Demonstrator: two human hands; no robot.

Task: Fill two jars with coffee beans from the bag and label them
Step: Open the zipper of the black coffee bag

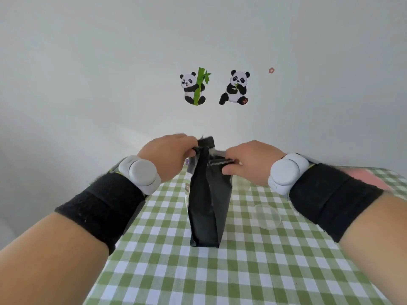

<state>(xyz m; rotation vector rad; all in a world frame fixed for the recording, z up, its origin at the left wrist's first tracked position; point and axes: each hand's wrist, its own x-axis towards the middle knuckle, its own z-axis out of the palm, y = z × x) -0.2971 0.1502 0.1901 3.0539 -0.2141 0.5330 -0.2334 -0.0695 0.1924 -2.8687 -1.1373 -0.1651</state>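
Left hand (pixel 170 154), at nine o'clock of the bag top, pinched on the folded upper corner. Bag (pixel 208 201) upright at table centre on the checked cloth (pixel 253 271), black, creased, soft-walled foil; probably fairly heavy with beans low down, sides likely to buckle if squeezed, film a bit slick. Best taken by the stiffer top seam for opening, by the lower body for pouring. Right hand (pixel 248 164), at three o'clock of the top, clamped on the other lip beside the zip strip, pulling the mouth apart. Clear lid (pixel 267 216) lying flat at four o'clock of the bag. Glass jars behind the bag mostly hidden; brittle, smooth.
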